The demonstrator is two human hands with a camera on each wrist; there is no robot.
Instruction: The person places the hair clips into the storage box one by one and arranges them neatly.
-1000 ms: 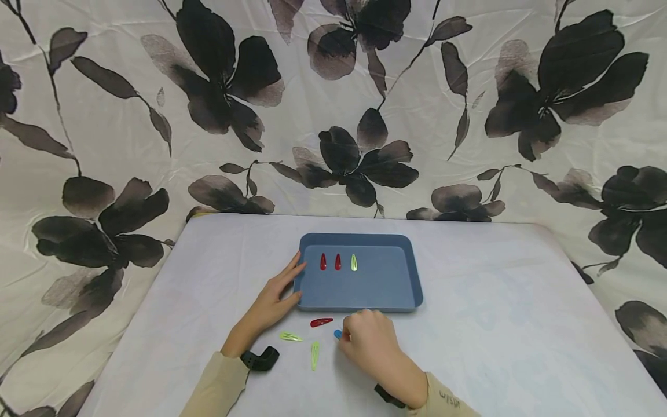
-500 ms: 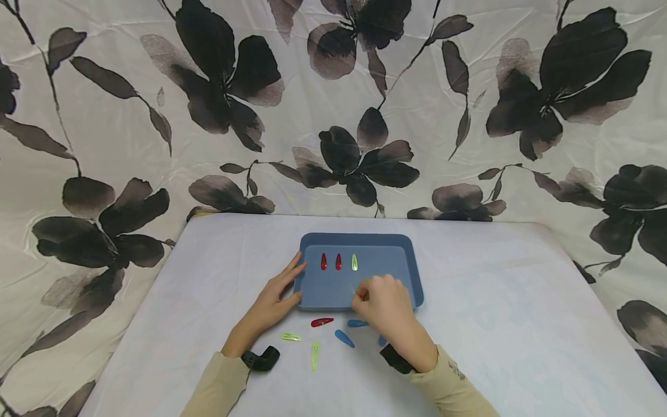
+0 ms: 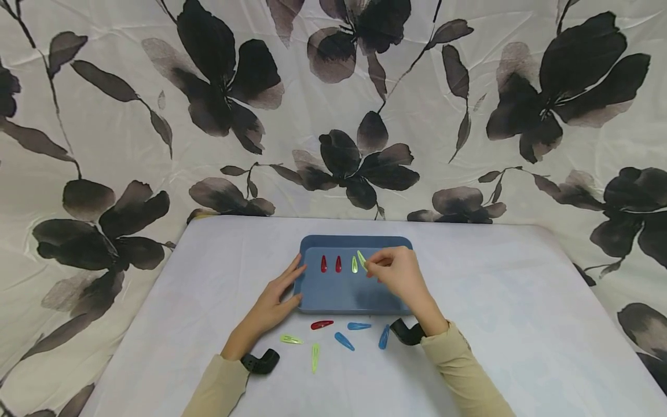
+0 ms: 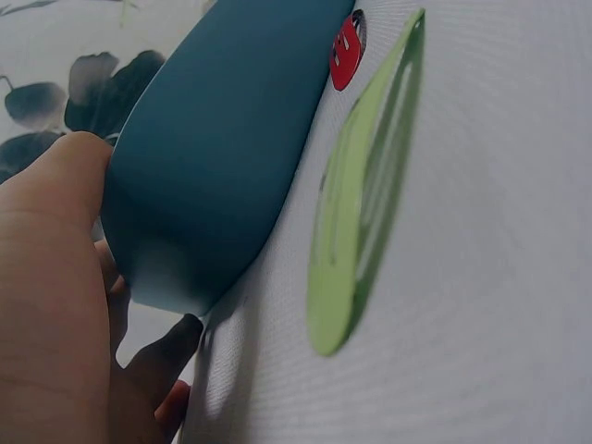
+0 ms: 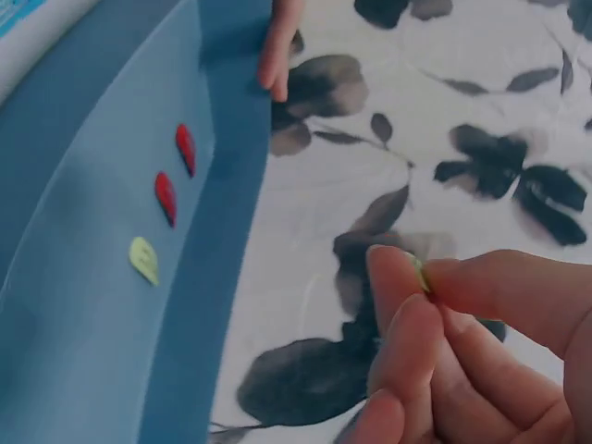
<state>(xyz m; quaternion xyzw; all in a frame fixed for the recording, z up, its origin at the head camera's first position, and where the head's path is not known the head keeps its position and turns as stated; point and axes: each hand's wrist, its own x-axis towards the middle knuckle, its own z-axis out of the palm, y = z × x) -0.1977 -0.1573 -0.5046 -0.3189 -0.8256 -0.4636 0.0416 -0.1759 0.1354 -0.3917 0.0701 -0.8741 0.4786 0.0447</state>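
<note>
In the head view my right hand [image 3: 398, 272] pinches a yellow-green snap hair clip [image 3: 361, 258] between thumb and fingertips, over the blue tray [image 3: 359, 308]. In the right wrist view only a sliver of that clip [image 5: 421, 274] shows between the fingertips. Inside the tray two red hair clips [image 3: 323, 264] and one green clip [image 3: 354, 264] lie in a row, just left of the held one. My left hand [image 3: 271, 301] rests against the tray's left side with fingers extended, touching its wall. The left wrist view shows the tray's outer wall [image 4: 213, 139] beside that hand.
In front of the tray, on the white tablecloth [image 3: 500, 324], lie a red clip [image 3: 322, 325], two green clips [image 3: 315, 358] and three blue clips [image 3: 344, 341]. A floral cloth [image 3: 339, 69] hangs behind the table.
My right hand has moved from the clips in front of the tray up and over it, carrying a green clip. The blue clips it covered now show. My left hand stays put.
</note>
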